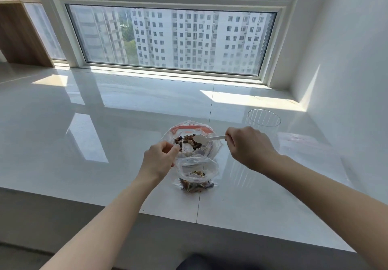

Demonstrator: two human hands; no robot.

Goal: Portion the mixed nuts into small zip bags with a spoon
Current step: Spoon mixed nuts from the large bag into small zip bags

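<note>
Nearest, one small clear zip bag point(197, 173) on the glossy white table point(84, 133), part-filled with nuts. Left hand point(159, 160) pinches its rim. Behind, one bigger nut bag point(191, 141); right hand point(247, 146) grips one white plastic spoon point(206, 138) over it. Farthest, one ribbed clear cup point(264, 122).

Both forearms reach forward, left grip point(160, 158) pinched with curled fingers, right grip point(244, 143) curled tight, knuckles up.

clear ribbed cup point(264, 120): upright, right on white sill point(105, 122) | window point(172, 39): behind | wooden shelf point(19, 32): far left
</note>
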